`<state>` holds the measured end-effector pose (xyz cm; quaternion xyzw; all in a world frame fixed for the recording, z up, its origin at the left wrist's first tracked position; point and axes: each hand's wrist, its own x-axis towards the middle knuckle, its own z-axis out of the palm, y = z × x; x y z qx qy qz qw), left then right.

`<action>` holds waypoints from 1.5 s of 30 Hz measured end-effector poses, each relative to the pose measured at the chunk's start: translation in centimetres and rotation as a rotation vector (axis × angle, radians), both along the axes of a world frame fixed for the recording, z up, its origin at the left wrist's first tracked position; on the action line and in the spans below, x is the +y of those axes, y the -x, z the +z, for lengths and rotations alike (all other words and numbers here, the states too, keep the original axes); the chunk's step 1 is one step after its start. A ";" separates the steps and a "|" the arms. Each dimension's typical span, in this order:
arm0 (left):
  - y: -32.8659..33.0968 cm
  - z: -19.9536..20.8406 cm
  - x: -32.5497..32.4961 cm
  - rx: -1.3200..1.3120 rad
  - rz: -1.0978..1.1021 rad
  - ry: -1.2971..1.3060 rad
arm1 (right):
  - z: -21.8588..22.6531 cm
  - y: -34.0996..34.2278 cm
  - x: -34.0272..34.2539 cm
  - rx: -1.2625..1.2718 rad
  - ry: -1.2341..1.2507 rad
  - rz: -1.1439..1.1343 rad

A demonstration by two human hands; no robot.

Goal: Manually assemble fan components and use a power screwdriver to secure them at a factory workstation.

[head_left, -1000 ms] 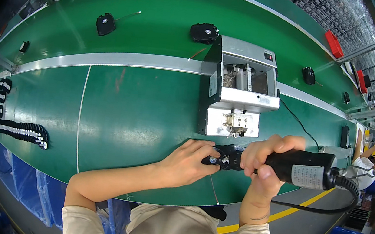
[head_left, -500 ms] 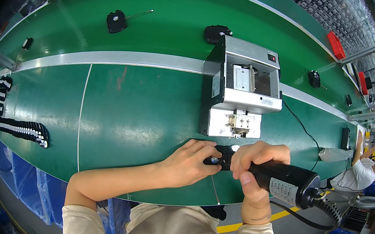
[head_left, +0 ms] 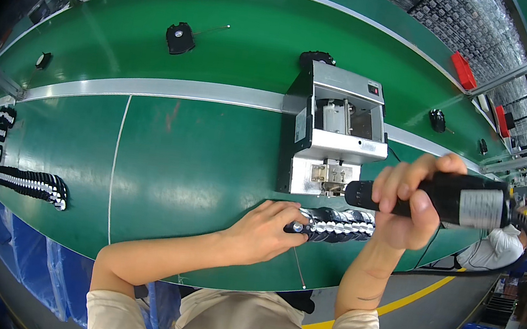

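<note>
My left hand (head_left: pixel 266 231) is closed on a black part (head_left: pixel 297 227) at the left end of a black-and-silver row of similar parts (head_left: pixel 338 227) on the green table. A thin wire (head_left: pixel 299 267) trails from beneath my fingers toward the near edge. Raised above the row's right end, my right hand (head_left: pixel 408 195) wraps round a black electric screwdriver (head_left: pixel 463 201), its nose pointing left. That nose appears beside the metal block (head_left: pixel 332 174) on the front of a silver-and-black screw feeder (head_left: pixel 343 145); whether they touch I cannot tell.
Another long row of black-and-silver parts (head_left: pixel 25 180) lies at the far left. Beyond a metal rail (head_left: pixel 174 88), black tape-measure-like units (head_left: pixel 180 38) sit on a green strip. Red bins (head_left: pixel 464 71) stand at the far right. A person in white (head_left: pixel 502 250) is at the right.
My right hand has lifted the screwdriver off the part under my left hand and moved up and right, uncovering the row. Units on the far strip have shifted right. My left hand stays put.
</note>
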<state>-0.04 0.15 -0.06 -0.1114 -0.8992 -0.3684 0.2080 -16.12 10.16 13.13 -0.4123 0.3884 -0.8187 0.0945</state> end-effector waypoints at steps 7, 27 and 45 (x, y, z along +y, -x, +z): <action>0.0 0.2 -0.1 -0.005 0.004 0.015 | -0.4 0.1 -1.4 0.030 -0.224 -0.073; 0.4 -0.1 -0.1 0.015 -0.001 -0.072 | -3.6 -5.2 4.3 -0.156 -0.218 0.102; -0.1 0.9 -0.5 -0.075 -0.048 -0.090 | -4.3 -5.0 4.6 0.111 -0.269 0.180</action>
